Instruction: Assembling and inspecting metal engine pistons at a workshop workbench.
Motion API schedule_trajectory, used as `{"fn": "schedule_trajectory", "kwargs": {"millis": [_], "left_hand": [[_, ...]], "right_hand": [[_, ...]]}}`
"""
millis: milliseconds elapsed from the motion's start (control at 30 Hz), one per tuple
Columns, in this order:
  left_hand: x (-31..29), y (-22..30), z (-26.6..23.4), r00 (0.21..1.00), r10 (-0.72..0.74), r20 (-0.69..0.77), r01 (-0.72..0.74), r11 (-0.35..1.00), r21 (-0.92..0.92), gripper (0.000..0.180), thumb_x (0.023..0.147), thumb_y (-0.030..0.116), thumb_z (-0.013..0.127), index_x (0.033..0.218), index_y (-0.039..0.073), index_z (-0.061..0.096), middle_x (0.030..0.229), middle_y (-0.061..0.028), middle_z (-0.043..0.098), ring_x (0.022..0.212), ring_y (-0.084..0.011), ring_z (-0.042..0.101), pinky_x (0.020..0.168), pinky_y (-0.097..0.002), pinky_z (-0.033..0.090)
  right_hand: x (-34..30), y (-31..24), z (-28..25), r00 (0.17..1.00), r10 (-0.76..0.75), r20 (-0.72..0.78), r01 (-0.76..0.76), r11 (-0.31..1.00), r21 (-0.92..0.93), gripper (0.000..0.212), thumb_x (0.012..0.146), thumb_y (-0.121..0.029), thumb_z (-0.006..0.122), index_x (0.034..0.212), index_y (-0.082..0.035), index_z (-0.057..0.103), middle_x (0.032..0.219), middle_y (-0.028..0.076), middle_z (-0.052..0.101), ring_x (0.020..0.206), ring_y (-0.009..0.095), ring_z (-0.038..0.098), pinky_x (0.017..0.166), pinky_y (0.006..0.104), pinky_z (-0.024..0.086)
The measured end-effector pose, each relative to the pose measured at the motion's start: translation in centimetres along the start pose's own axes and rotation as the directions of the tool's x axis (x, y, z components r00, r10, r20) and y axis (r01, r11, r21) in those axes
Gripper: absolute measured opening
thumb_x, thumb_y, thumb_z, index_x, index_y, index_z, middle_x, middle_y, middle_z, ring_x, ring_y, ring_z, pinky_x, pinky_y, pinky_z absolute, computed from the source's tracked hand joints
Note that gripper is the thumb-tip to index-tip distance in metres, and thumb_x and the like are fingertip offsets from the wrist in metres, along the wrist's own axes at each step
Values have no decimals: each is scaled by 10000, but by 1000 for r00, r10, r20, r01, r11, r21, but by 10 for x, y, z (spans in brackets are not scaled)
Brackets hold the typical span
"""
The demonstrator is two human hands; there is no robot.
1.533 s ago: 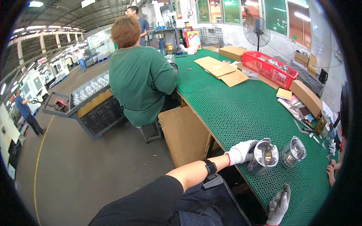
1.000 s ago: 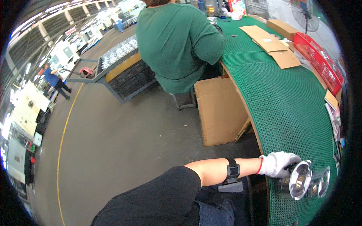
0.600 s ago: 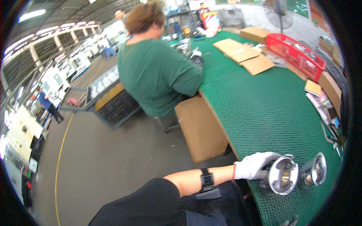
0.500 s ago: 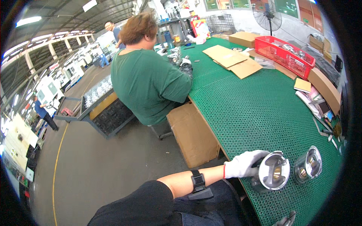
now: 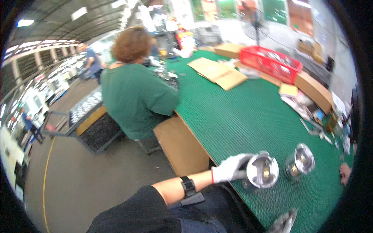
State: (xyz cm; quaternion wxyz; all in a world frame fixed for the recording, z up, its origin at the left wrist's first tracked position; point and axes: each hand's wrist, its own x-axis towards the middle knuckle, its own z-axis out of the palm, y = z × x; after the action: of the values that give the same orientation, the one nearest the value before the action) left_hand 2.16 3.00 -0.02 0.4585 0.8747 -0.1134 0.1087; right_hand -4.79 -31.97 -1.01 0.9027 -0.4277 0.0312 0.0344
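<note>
Left hand (image 5: 233, 168) clasps a piston (image 5: 262, 174) sideways, likely steadying it by the table (image 5: 229, 116) edge; right hand (image 5: 284, 222), can't tell!

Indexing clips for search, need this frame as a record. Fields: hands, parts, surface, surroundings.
left hand: white-gloved, gripping the left side of the left piston
right hand: gloved, at lower edge, touching neither piston; finger pose unclear
right piston: apart from the left piston
surface: green mat
behind: flat cardboard, red crate
co-worker: green shirt, farther along the table
</note>
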Motion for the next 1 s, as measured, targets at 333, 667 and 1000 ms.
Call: {"fn": "schedule_trajectory", "kwargs": {"millis": [333, 667, 1000], "left_hand": [[28, 91, 11, 785, 573, 235, -617, 689, 379, 483, 691, 139, 684, 1156, 26, 612, 1170, -183, 630, 1094, -363, 607, 969, -438, 479], [7, 115, 42, 726, 597, 341, -686, 594, 420, 509, 637, 148, 725, 1126, 53, 619, 1163, -116, 640, 1128, -325, 602, 1017, -467, 459], [72, 128, 53, 660, 427, 618, -727, 572, 380, 365, 745, 183, 713, 1095, 93, 658, 991, -127, 681, 900, -300, 681, 782, -397, 563]], "right_hand": [[-54, -5, 48, 996, -49, -75, 3, 857, -516, 318, 901, -89, 544, 1187, 34, 607, 742, 67, 599, 537, 101, 507, 458, 230, 397], [-15, 1, 72, 943, -242, 230, 318, 445, -837, 190, 808, -32, 658, 994, -14, 690, 802, 117, 643, 691, 233, 633, 636, 314, 496], [7, -14, 78, 802, -238, 548, 568, 19, -823, 192, 759, -46, 684, 951, -58, 694, 754, 99, 640, 591, 266, 637, 523, 356, 504]]}}
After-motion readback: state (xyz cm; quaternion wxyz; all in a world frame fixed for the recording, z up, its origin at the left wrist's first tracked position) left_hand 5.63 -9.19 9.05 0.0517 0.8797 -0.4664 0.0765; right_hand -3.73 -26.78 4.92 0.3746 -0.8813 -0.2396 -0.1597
